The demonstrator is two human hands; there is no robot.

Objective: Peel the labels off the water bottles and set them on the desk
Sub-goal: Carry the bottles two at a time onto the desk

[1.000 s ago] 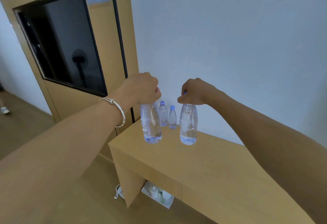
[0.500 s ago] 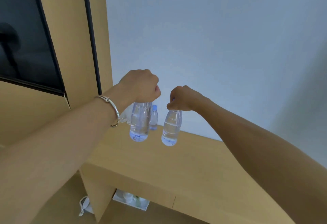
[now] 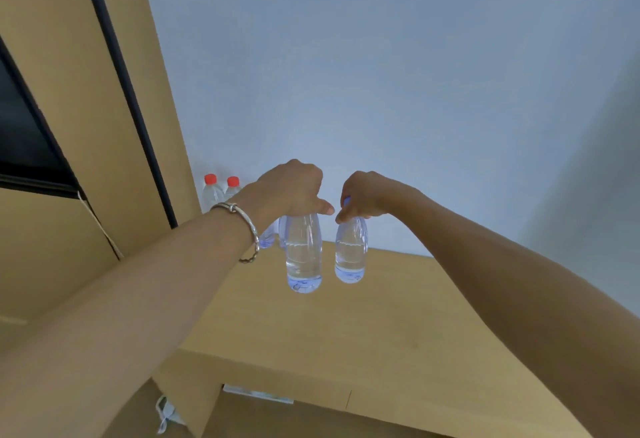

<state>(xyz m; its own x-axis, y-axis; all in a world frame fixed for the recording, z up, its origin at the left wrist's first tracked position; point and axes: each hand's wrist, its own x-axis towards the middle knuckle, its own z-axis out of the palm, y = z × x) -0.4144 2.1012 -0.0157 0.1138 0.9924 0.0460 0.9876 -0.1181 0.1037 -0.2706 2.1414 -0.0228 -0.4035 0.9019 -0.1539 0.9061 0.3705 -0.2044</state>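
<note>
My left hand (image 3: pixel 292 190) grips the top of a clear, label-free water bottle (image 3: pixel 304 257) that hangs over the wooden desk (image 3: pixel 363 340). My right hand (image 3: pixel 367 195) holds a second clear bottle (image 3: pixel 350 254) by its blue cap, just to the right of the first. Both bottles hang upright, close together; I cannot tell if their bases touch the desk. Behind my left wrist, two more bottles (image 3: pixel 272 235) stand near the wall, mostly hidden.
Two red-capped bottles (image 3: pixel 221 190) stand at the desk's far left corner against the wall. A tall wooden cabinet (image 3: pixel 86 91) with a dark panel rises on the left. A white tray (image 3: pixel 256 394) shows under the desk. The desk's near edge runs below my arms.
My view has swung right and closer to the desk. Both hands have carried their bottles nearer to the desk top, and the red-capped bottles have come into sight.
</note>
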